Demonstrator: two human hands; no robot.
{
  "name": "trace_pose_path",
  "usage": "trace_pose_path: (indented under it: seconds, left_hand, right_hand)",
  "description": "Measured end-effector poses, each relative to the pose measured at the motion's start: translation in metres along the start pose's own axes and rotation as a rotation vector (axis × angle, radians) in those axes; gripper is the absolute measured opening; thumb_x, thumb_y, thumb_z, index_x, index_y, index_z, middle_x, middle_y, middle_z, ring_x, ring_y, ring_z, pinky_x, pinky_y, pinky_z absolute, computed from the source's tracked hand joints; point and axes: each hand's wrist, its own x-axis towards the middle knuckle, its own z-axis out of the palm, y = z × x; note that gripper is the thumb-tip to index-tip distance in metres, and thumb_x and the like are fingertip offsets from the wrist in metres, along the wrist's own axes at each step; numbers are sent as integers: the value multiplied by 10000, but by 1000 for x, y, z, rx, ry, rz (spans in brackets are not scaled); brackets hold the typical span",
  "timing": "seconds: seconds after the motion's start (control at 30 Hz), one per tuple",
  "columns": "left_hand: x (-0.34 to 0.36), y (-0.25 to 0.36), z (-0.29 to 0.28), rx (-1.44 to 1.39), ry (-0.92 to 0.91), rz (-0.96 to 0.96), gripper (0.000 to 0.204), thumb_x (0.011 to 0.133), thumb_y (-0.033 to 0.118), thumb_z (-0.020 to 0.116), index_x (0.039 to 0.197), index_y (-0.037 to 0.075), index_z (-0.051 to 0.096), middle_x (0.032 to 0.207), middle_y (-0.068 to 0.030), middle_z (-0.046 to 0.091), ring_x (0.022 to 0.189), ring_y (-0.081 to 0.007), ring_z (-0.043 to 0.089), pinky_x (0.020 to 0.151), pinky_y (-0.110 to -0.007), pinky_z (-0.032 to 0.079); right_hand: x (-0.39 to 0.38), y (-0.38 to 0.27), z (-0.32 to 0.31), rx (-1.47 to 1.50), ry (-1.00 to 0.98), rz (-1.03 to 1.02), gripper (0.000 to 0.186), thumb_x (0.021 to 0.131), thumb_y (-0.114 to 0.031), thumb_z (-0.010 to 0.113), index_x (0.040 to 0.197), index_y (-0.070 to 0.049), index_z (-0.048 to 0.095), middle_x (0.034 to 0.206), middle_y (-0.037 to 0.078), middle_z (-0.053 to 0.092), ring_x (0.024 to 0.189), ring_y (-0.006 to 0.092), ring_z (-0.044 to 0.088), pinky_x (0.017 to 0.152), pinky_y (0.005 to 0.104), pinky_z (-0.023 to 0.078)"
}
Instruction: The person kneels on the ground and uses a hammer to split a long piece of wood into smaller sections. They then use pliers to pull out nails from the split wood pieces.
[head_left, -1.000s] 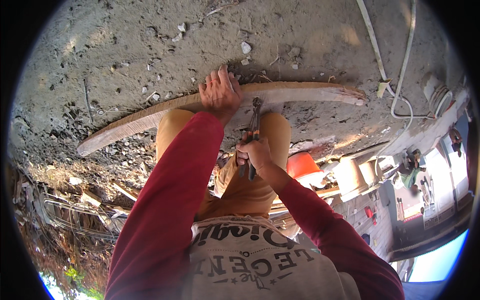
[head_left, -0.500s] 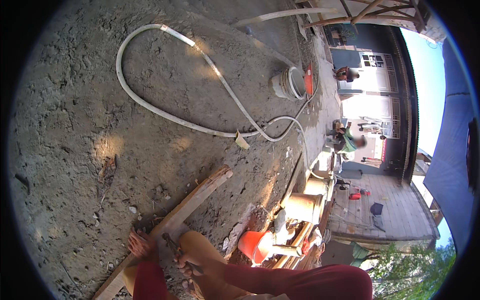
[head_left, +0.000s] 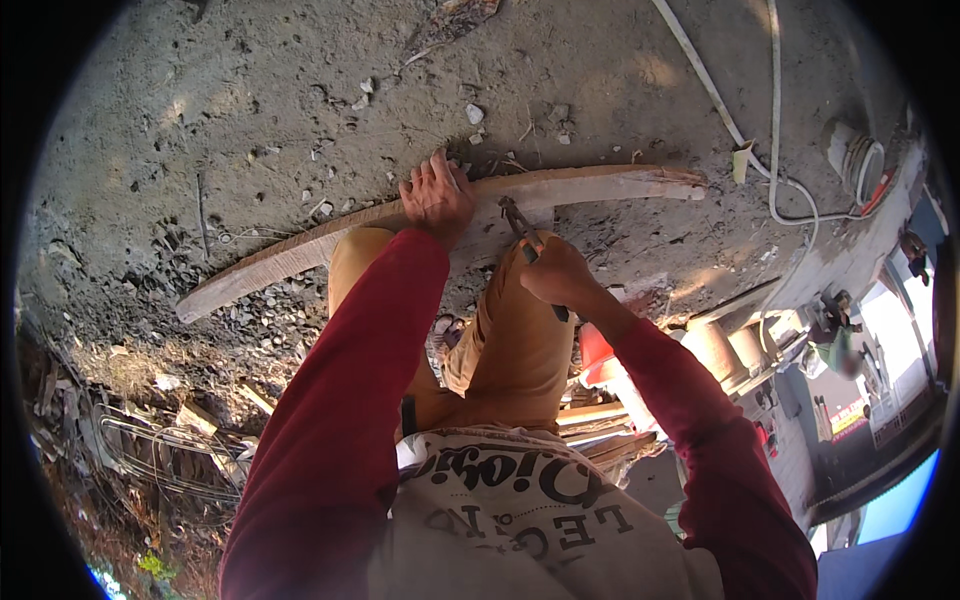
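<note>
A long wooden board [head_left: 600, 184] lies crosswise in front of my knees, bowed by the lens. My left hand [head_left: 437, 203] holds it near the middle, with the fingers over its far edge. In my right hand [head_left: 561, 272] is a hammer [head_left: 516, 220] with an orange and dark handle; the fist wraps the grip. Its metal head is over the board, to the right of my left hand. Whether the head touches the wood I cannot tell, and any nail there is too small to make out.
Pebbles and damp soil surround the board. A pale hose [head_left: 774, 110] and a bucket [head_left: 862, 165] are at the far right. Beside my right arm are a red bucket [head_left: 597, 355] and timber pieces [head_left: 592, 413]. Coiled wire [head_left: 150, 440] and scrap lie at left. A person [head_left: 835, 350] sits beyond.
The view has swung down and left, bringing the whole board and my lap into sight. Both hands stay at the board, with the hammer still in the right one.
</note>
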Motion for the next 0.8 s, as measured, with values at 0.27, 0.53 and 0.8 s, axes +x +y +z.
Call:
trace_pose_path:
  seconds: [0.27,0.53,0.8]
  left_hand:
    - [-7,2,12,7,61,37,370,980,251,555,1272,29,605,1052,-173,711,992,-369,651,866,-550,427]
    - [-6,-2,11,39,102,63,331,999,227,551,1263,41,624,1023,-163,735,960,-368,687,834,-545,463]
    - [-6,1,2,12,-5,11,357,1012,237,520,1289,27,602,1068,-184,730,1001,-379,682,888,-557,459]
  right_hand:
    - [-11,13,64,1758,-556,173,241,718,16,561,913,-126,565,691,-45,393,534,90,307,508,272,269]
    - [-11,8,5,646,-348,267,189,753,-84,605,939,-74,570,806,31,568,652,129,537,583,301,432]
    - [-7,16,56,1447,-450,199,147,750,-32,599,878,-91,555,700,-15,461,549,110,409,488,299,354]
